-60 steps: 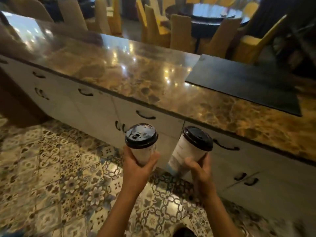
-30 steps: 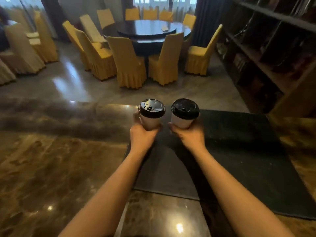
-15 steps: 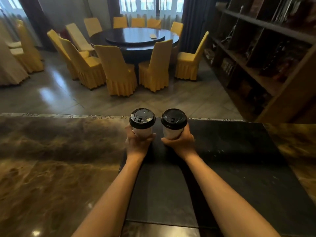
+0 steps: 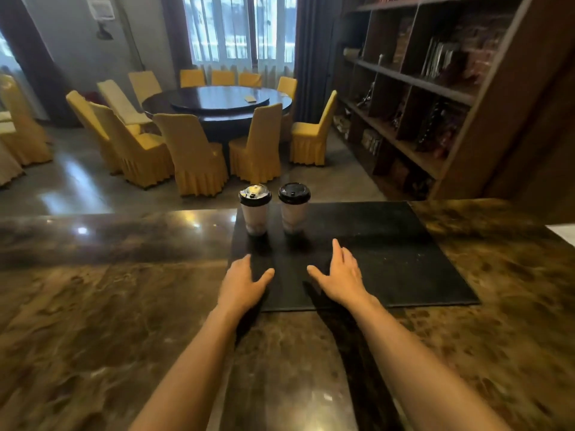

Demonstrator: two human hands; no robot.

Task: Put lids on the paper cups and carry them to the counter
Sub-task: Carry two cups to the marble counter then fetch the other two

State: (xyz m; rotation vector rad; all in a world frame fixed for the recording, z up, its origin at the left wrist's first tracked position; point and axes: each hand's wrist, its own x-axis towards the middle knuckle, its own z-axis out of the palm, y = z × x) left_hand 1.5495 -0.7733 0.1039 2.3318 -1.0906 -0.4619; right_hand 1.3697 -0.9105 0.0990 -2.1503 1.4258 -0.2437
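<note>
Head view: the left hand [image 4: 242,283] and right hand [image 4: 340,275] hover spread and empty over the black mat [image 4: 389,250], near the left cup [image 4: 255,213] and right cup [image 4: 294,209] but clear of both. The cups stand upright by the table's [image 4: 93,306] far edge. Tall and narrow-based, one could topple off it if a hand knocked it. Count: two paper cups, two black lids [image 4: 255,195], one on each, and one mat.

two lidded cups [image 4: 255,214] [image 4: 294,209], two hands [image 4: 245,284] [image 4: 340,278], one mat [image 4: 389,259]
</note>
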